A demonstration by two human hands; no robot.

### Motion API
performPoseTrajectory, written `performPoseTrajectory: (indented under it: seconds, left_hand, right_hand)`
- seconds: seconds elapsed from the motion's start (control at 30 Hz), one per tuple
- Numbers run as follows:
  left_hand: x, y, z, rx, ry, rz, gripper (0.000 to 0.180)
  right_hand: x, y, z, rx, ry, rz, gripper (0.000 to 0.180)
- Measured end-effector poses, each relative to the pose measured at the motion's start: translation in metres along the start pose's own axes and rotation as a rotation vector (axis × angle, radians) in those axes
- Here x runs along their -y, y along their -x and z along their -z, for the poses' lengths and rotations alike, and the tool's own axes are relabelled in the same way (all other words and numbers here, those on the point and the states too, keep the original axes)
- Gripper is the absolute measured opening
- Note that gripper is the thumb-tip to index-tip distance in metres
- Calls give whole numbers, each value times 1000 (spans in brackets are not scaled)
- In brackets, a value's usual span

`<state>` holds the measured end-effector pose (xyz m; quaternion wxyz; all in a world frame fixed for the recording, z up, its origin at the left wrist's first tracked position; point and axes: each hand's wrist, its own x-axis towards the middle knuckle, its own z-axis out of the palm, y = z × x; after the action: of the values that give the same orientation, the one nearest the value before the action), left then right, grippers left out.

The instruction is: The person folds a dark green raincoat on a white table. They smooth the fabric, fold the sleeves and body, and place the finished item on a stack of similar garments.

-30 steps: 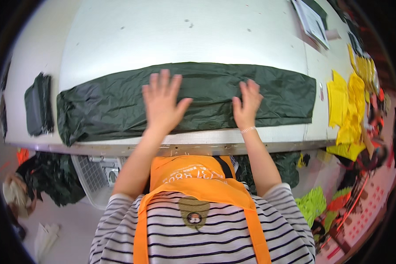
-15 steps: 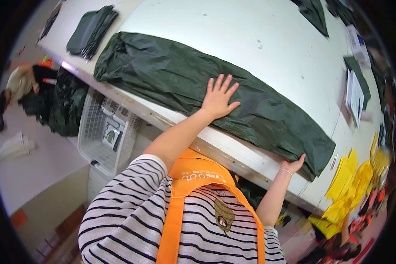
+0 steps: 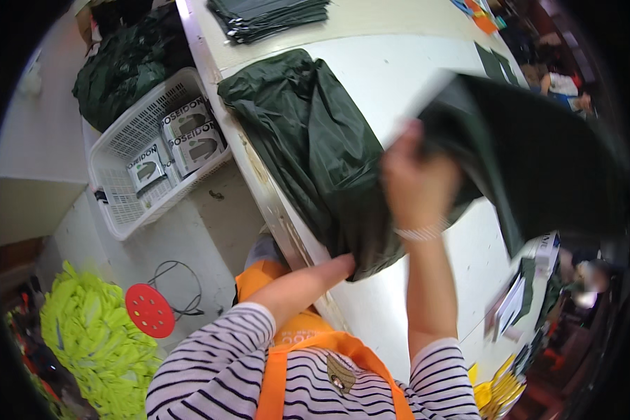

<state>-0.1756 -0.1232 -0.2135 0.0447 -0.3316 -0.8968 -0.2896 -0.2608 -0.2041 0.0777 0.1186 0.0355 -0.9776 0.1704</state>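
A long dark green garment or cloth (image 3: 308, 133), thin and shiny, lies along the white table's near edge. My right hand (image 3: 420, 185), wearing a bracelet and smeared by motion, is closed on its right-hand part. That part is raised and folded over, its free flap (image 3: 532, 154) swinging blurred above the table at the right. Against the near end of the bunched cloth rests my left hand (image 3: 339, 267). The cloth covers its fingers, so their grip is hidden.
A stack of folded dark green pieces (image 3: 269, 17) sits at the far table end. Left of the table stand a white basket (image 3: 112, 189) with packets, a red round stool (image 3: 150, 310) and a neon-yellow heap (image 3: 91, 350). Papers (image 3: 509, 308) lie at the right.
My right hand has lifted the cloth's right end and brought it up and leftward, folding it. My left hand has left the cloth's top for its near edge. The view has turned leftward.
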Motion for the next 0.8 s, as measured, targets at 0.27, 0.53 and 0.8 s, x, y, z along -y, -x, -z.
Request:
performPoseTrajectory:
  seconds: [0.27,0.53,0.8]
  left_hand:
    - [9,23,-1,-37,97,-14,45]
    - [0,30,10,8,69,-48,39]
    - [-82,43,10,-112,56,-148,34]
  right_hand:
    - [-49,-11,-170,254,-535,537,29]
    - [-294,80,-92,152,-479,-225,23]
    - [-328,152,-51,-6,-217,-336,38]
